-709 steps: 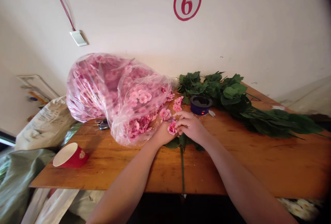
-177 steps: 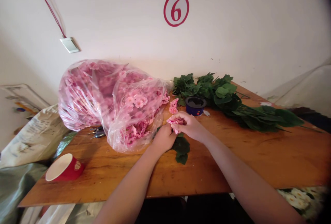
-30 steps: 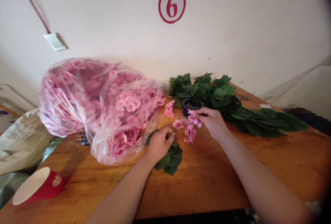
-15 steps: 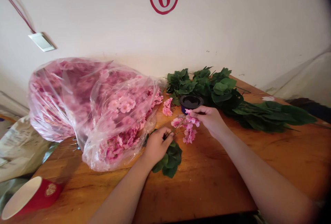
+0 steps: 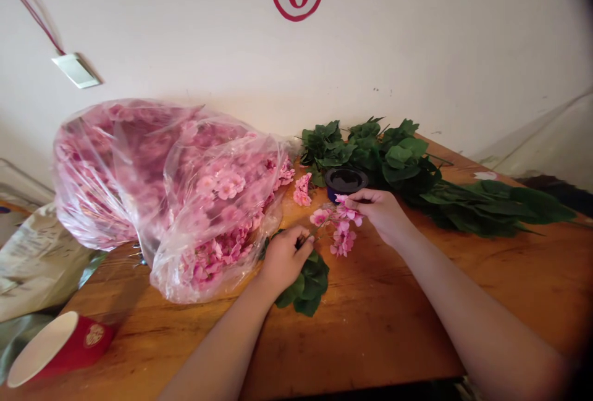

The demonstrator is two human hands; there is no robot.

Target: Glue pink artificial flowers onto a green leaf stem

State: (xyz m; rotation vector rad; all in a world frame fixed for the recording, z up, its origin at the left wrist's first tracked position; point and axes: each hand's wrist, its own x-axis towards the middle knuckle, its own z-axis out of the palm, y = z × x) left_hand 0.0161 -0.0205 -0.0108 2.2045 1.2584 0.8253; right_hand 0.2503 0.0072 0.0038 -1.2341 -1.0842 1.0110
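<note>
My left hand [image 5: 288, 260] is closed round the stem of an artificial flower spray, with green leaves [image 5: 309, 287] showing below and beside the fingers. The spray's pink blossoms [image 5: 343, 237] spread out to the right of that hand. My right hand [image 5: 374, 208] pinches one of these blossoms at the upper right, close to the near side of a dark round pot [image 5: 346, 180]. A loose pink flower piece [image 5: 302, 189] lies left of the pot. What sits inside my left fist is mostly hidden.
A big clear plastic bag [image 5: 152, 185] full of pink flowers fills the left of the wooden table [image 5: 380, 327]. Bunches of green leaves [image 5: 403, 160] lie along the back and right. A red paper cup [image 5: 88, 342] lies tipped at the front left.
The view has shifted slightly, so everything sits a little to the right and higher. Both hands keep the same grip on the flower spray.
</note>
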